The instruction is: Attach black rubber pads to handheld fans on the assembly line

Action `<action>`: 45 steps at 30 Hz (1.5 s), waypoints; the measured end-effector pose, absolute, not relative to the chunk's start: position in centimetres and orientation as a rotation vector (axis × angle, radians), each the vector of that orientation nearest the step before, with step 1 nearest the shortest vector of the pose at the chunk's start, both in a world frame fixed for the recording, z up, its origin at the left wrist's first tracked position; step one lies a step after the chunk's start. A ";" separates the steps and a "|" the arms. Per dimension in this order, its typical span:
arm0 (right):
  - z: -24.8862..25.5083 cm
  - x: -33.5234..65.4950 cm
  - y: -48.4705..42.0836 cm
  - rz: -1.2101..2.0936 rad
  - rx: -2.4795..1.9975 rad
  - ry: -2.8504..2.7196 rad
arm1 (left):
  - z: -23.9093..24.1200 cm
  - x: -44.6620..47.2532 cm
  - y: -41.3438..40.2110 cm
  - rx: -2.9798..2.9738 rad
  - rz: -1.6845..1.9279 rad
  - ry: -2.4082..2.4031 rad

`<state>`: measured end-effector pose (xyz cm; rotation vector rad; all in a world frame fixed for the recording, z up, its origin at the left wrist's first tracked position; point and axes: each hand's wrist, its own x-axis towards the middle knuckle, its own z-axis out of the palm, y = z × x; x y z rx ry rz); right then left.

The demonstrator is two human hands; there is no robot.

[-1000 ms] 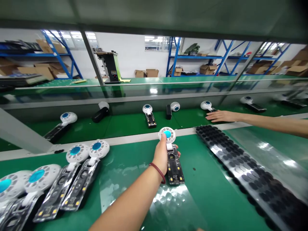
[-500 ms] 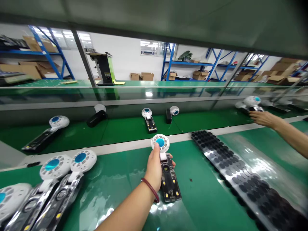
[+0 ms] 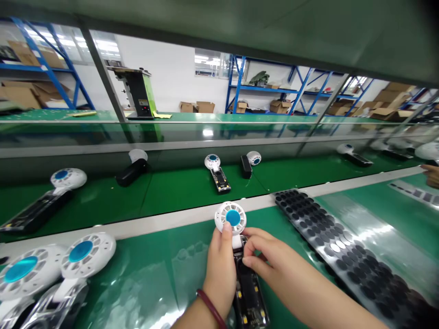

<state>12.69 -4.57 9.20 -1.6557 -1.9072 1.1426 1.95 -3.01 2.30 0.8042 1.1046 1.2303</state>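
Observation:
My left hand [image 3: 221, 269] is closed around a handheld fan [image 3: 252, 294], its thumb on the rim of the round white head. That head has a shiny blue disc in the middle, and the black body below shows a circuit board with small yellow-white squares. My right hand [image 3: 262, 256] is pinched at the top of the body, just below the white neck. Whatever lies between those fingertips is hidden. Two similar fans, the nearer-middle fan [image 3: 87, 256] and the fan at the left edge [image 3: 29, 274], lie to my left.
A sheet of round black pads [image 3: 329, 237] lies on the green bench to my right. Beyond a pale rail [image 3: 171, 217], several fans, including one upright-facing fan [image 3: 219, 176], rest on a green belt [image 3: 178, 187]. A co-worker's hand [image 3: 431, 176] shows at the right edge.
My right hand has come into view and reached the fan in my left hand. The co-worker's hand has withdrawn rightward from the belt. The view has shifted slightly.

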 end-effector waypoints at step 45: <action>6.7 12.1 -5.9 0.819 -1.686 -1.948 | 2.7 1.7 -3.4 0.723 1.231 1.184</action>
